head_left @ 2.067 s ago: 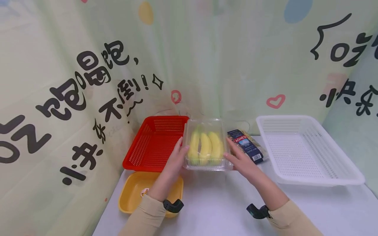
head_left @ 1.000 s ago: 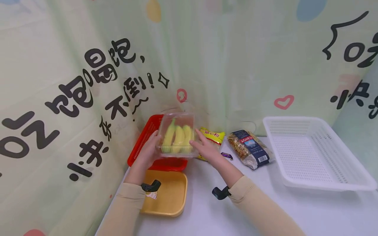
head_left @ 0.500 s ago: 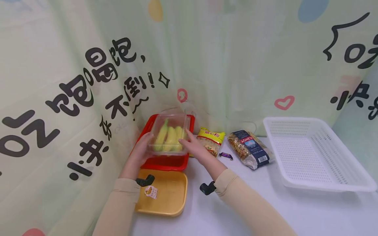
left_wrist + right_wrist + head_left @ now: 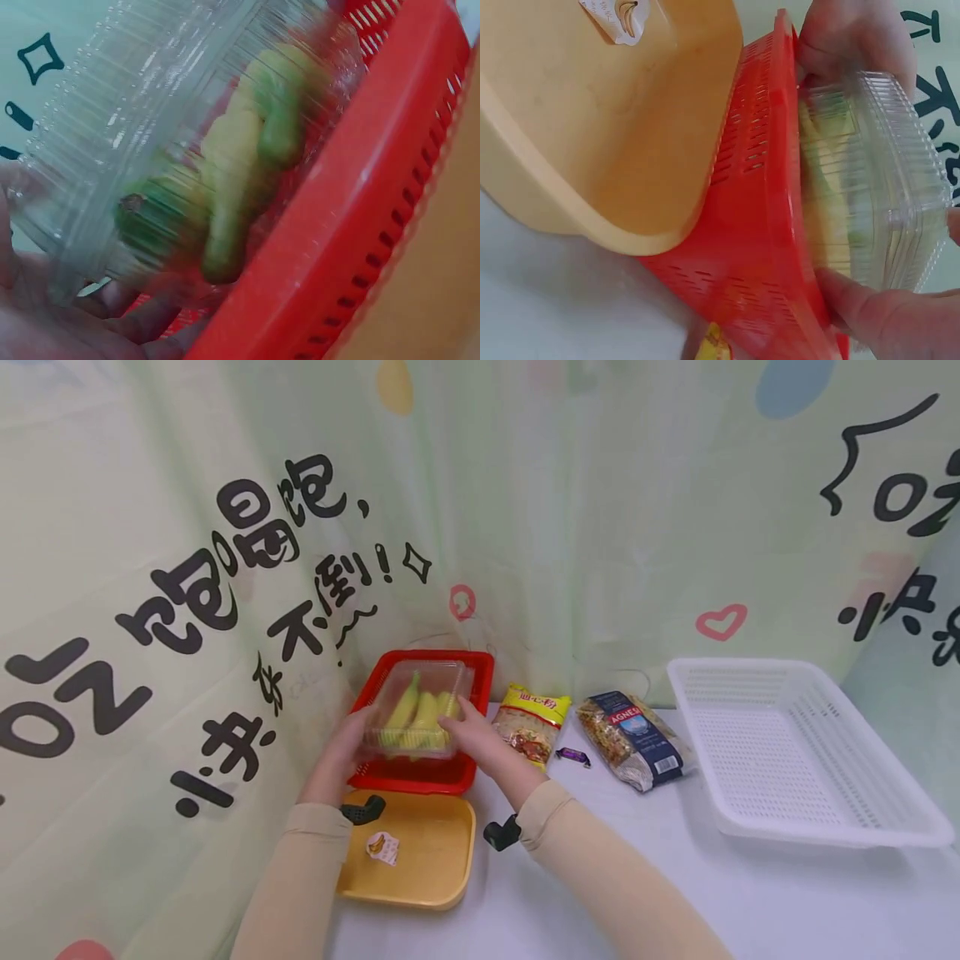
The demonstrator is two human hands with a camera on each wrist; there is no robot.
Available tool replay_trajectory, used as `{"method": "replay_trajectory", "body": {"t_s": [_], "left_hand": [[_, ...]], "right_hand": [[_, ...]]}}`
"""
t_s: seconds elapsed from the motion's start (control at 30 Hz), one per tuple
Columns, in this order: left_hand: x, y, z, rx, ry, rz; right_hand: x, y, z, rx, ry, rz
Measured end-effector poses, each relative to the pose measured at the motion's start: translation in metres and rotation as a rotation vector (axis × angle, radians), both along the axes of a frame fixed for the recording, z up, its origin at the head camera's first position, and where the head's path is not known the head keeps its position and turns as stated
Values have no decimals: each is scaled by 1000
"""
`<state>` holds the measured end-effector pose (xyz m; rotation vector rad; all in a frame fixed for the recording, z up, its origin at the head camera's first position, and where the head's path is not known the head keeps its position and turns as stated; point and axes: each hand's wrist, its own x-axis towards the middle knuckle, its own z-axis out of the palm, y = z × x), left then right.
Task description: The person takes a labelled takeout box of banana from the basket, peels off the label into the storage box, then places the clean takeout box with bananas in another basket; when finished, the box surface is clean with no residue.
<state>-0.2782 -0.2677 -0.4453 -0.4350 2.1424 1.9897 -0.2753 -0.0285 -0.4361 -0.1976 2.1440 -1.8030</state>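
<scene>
A clear lidded plastic box of bananas (image 4: 420, 702) is partly down inside the red basket (image 4: 483, 672), slightly tilted. My left hand (image 4: 341, 756) grips its left side; in the left wrist view the fingers (image 4: 142, 315) reach beneath it. At the opposite side my right hand (image 4: 483, 743) holds the box between thumb and fingers, as the right wrist view shows. Green banana ends (image 4: 225, 247) show through the wall, blurred. Whether the box touches the basket floor I cannot tell.
A yellow basin (image 4: 427, 881) with a banana sticker (image 4: 383, 848) stands before the red basket. To the right lie a yellow-topped food packet (image 4: 532, 714), a purple-wrapped candy (image 4: 573, 757) and an AGNESI bag (image 4: 633, 739). A white basket (image 4: 810, 835) stands far right. A printed curtain (image 4: 585, 527) hangs behind.
Both hands have carried the box of bananas leftward from the middle of the table, over the red basket, then lowered it in. The head view has shifted slightly.
</scene>
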Motion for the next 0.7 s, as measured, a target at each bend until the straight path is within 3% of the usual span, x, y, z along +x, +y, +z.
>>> {"method": "replay_trajectory", "body": {"t_s": [0.1,0.23,0.37,0.7], "left_hand": [[0,0,-1,-57,-33,19],[-2,-1,-5,-57,-30,32],[-4,-1,-9,-87,-12,29],[-8,-5,-14,-173,-51,8]], "right_hand": [[-2,-4,-3,-5,-20,-22],[-4,-11,-5,-38,-58,-30],[-5,-16,-7,-63,-69,-40],[-9,-24,-12,-91,-114,-72]]}}
